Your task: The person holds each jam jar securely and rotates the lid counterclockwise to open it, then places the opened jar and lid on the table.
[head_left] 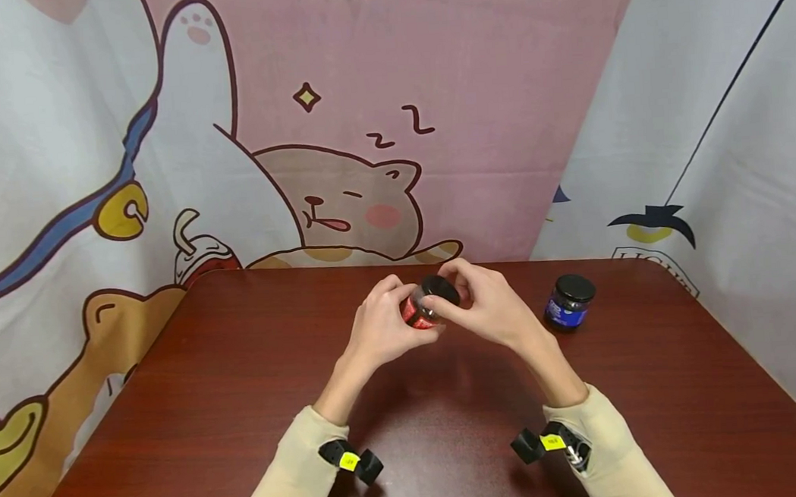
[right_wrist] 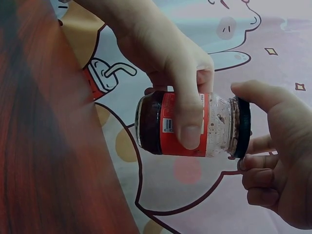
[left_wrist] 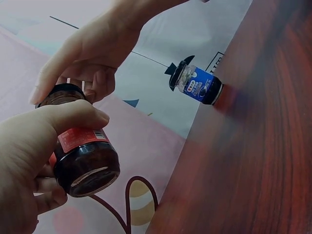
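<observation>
A glass jar with a red label (right_wrist: 168,144) and dark contents is held up over the table. My left hand (head_left: 377,322) grips its body, thumb across the label and fingers behind. In the right wrist view the jar lies on its side, its black lid (right_wrist: 243,129) toward my right hand. That right hand (head_left: 496,303) pinches the lid's rim, thumb on one edge and curled fingertips on the opposite one. Brown residue clings inside the glass below the lid. The lid is on the jar's mouth.
A second jar with a blue label (head_left: 566,314) and black lid stands upright on the table to the right of my hands. The dark red-brown wooden table (head_left: 257,409) ends at a cartoon-printed curtain (head_left: 486,121) behind it. Each sleeve carries a black wrist device.
</observation>
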Demonstrator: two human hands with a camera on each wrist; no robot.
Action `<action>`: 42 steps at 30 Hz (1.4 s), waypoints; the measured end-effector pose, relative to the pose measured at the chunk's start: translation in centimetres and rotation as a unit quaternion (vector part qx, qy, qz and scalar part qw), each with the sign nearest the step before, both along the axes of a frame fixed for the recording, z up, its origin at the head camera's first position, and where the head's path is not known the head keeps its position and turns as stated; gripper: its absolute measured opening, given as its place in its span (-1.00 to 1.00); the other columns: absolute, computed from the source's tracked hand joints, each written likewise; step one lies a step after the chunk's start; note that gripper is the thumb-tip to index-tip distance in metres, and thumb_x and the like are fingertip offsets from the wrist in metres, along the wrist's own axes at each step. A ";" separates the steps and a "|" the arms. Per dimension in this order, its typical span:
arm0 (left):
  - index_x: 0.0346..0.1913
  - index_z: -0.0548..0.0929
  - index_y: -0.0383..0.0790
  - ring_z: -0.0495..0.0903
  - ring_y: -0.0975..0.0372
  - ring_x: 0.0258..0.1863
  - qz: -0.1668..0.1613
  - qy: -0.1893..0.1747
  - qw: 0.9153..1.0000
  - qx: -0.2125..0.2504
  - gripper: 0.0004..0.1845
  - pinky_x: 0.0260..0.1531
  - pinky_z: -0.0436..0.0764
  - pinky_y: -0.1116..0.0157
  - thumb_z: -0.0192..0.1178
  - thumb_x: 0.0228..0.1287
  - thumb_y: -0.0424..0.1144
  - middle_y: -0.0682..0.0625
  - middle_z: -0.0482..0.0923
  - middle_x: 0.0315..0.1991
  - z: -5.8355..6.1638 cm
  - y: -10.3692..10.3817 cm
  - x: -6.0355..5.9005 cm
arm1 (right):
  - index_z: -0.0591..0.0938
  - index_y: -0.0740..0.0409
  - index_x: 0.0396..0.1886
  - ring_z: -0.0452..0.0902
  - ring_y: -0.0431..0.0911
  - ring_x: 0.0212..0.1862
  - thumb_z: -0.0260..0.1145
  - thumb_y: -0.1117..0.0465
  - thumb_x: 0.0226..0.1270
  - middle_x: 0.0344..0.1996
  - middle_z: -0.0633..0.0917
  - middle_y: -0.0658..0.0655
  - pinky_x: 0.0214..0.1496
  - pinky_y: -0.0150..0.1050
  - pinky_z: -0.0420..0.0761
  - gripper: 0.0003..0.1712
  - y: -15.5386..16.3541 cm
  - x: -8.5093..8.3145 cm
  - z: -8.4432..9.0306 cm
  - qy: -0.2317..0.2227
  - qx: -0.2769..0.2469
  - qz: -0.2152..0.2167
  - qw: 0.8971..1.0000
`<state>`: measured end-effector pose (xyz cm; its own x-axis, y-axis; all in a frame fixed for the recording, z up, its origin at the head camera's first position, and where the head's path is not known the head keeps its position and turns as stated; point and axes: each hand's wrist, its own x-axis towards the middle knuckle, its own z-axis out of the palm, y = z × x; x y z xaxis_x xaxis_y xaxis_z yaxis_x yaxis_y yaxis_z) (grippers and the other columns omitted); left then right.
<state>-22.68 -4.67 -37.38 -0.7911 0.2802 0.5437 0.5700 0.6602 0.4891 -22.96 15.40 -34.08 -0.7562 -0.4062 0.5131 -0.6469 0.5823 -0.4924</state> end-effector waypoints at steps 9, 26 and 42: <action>-0.23 0.74 -0.07 0.40 0.32 -0.39 -0.023 -0.007 1.000 0.005 -0.56 -0.45 0.47 0.34 0.61 -0.20 0.03 0.14 0.38 -0.39 0.0 -0.1 -0.1 | 0.58 0.10 -0.04 0.39 -0.18 -0.51 0.49 -0.04 0.25 -0.53 0.46 -0.03 -0.45 -0.27 0.44 -0.56 0.2 -0.1 0.0 -0.008 0.008 0.015 1.000; -0.14 0.80 -0.10 0.43 0.32 -0.42 -0.107 -0.046 0.992 0.054 -0.53 -0.47 0.47 0.36 0.62 -0.21 -0.04 0.17 0.46 -0.43 -0.7 -0.9 -0.8 | 0.60 0.03 0.01 0.44 -0.20 -0.47 0.50 0.05 0.25 -0.49 0.58 -0.03 -0.42 -0.29 0.49 -0.60 0.5 -0.6 0.0 -0.027 -0.001 0.091 0.996; -0.19 0.79 -0.03 0.42 0.24 -0.42 -0.196 -0.147 0.964 0.103 -0.61 -0.45 0.40 0.28 0.65 -0.17 -0.10 0.07 0.48 -0.47 -1.0 -2.0 -1.4 | 0.61 0.01 0.00 0.39 -0.21 -0.33 0.50 0.03 0.20 -0.37 0.51 -0.10 -0.33 -0.28 0.42 -0.58 0.4 -0.9 0.7 -0.023 0.039 0.143 0.989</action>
<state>-24.10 -6.66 -38.39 -0.7747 0.4986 0.3890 0.5730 0.2934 0.7652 -23.91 15.76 -33.37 -0.6258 -0.6437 0.4405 -0.7691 0.4152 -0.4859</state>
